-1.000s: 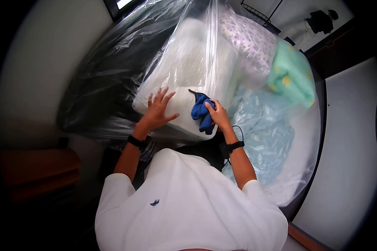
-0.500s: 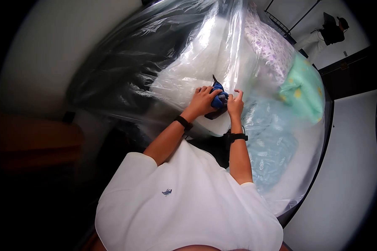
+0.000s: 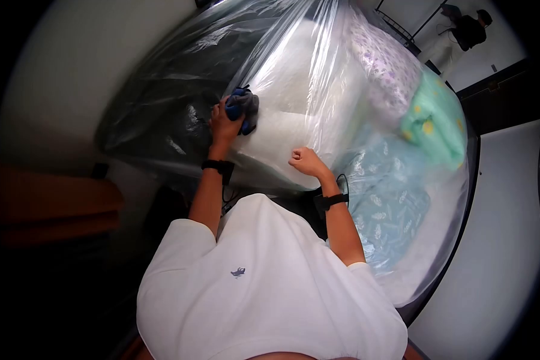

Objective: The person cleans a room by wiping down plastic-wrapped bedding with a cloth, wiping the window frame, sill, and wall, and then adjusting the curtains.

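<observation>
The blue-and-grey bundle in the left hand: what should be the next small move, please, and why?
Probably bring the right hand across to the blue-and-grey bundle to help straighten it. The bundle looks crumpled, only the left hand appears to grip it, and the right hand is curled with no object visible in it.

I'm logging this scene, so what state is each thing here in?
Blue-and-grey fabric bundle: crumpled, held
Left hand: gripping the bundle
Right hand: curled, nothing visible inside
Clear plastic sheeting: wrinkled, draped
Large white block: under sheeting
Light-blue printed fabric: covered
Green yellow-spotted quilt: folded
</observation>
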`<control>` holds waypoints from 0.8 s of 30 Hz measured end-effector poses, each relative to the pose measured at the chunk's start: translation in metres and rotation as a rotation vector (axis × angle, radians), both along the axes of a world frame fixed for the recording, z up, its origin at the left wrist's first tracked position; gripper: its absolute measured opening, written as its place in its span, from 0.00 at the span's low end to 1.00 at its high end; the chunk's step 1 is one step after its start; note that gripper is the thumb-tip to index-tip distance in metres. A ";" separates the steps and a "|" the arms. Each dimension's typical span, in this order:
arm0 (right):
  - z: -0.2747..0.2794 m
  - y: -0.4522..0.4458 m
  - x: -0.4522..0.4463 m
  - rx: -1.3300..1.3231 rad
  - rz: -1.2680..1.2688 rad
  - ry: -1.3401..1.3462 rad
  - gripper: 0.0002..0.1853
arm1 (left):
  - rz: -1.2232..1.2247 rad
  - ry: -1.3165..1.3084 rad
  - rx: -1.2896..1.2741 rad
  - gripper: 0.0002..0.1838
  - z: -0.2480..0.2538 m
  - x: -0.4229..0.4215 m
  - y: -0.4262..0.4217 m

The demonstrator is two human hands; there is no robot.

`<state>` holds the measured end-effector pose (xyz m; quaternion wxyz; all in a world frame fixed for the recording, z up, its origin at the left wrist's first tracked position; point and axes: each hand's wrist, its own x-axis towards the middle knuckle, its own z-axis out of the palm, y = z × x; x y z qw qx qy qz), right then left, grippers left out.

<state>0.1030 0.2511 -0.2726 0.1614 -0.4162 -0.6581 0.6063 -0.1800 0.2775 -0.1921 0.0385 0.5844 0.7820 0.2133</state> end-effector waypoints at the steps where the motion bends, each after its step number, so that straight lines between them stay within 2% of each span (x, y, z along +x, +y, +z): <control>1: -0.010 -0.005 -0.011 -0.001 -0.002 0.002 0.15 | 0.159 -0.037 -0.055 0.38 -0.007 -0.014 0.001; 2: -0.020 -0.009 -0.021 -0.109 -0.019 0.072 0.15 | 0.156 -0.035 -0.056 0.38 -0.014 -0.028 0.003; 4: -0.031 -0.011 -0.027 -0.217 -0.038 0.144 0.16 | 0.176 -0.241 0.099 0.34 -0.040 -0.054 0.003; 5: -0.035 -0.007 -0.024 -0.254 -0.076 0.142 0.15 | 0.174 -0.239 0.098 0.34 -0.049 -0.057 -0.001; 7: -0.033 -0.002 -0.038 -0.294 -0.121 0.193 0.15 | 0.332 -0.567 -0.015 0.31 -0.043 -0.085 -0.011; 9: -0.030 -0.001 -0.039 -0.436 -0.178 0.150 0.13 | 0.339 -0.582 0.031 0.30 -0.047 -0.093 -0.036; 11: -0.042 -0.010 -0.030 -0.268 -0.183 0.005 0.10 | 0.380 -0.482 0.037 0.33 -0.077 -0.092 -0.059; 12: -0.050 -0.012 -0.045 -0.271 -0.217 0.053 0.10 | 0.364 -0.442 0.052 0.33 -0.073 -0.096 -0.060; 14: -0.073 -0.022 -0.065 -0.071 -0.356 -0.006 0.10 | 0.326 -0.405 0.049 0.32 -0.054 -0.111 -0.049; 17: -0.061 -0.020 -0.085 -0.065 -0.378 -0.149 0.13 | 0.231 -0.391 0.009 0.31 0.009 -0.086 -0.026; 18: -0.056 -0.017 -0.086 -0.072 -0.386 -0.161 0.13 | 0.150 -0.301 0.024 0.30 0.038 -0.058 -0.020; 20: -0.045 -0.007 -0.088 -0.249 -0.245 -0.205 0.20 | -0.036 -0.133 0.073 0.32 0.070 -0.017 -0.009; 21: -0.047 -0.007 -0.087 -0.246 -0.252 -0.203 0.20 | -0.141 -0.054 0.105 0.34 0.071 0.002 -0.005; 23: -0.054 -0.017 -0.082 -0.245 -0.306 -0.186 0.15 | -0.383 -0.101 0.095 0.40 0.054 0.045 -0.002; 24: -0.056 -0.021 -0.079 -0.241 -0.313 -0.184 0.15 | -0.426 -0.007 0.011 0.42 0.034 0.059 0.001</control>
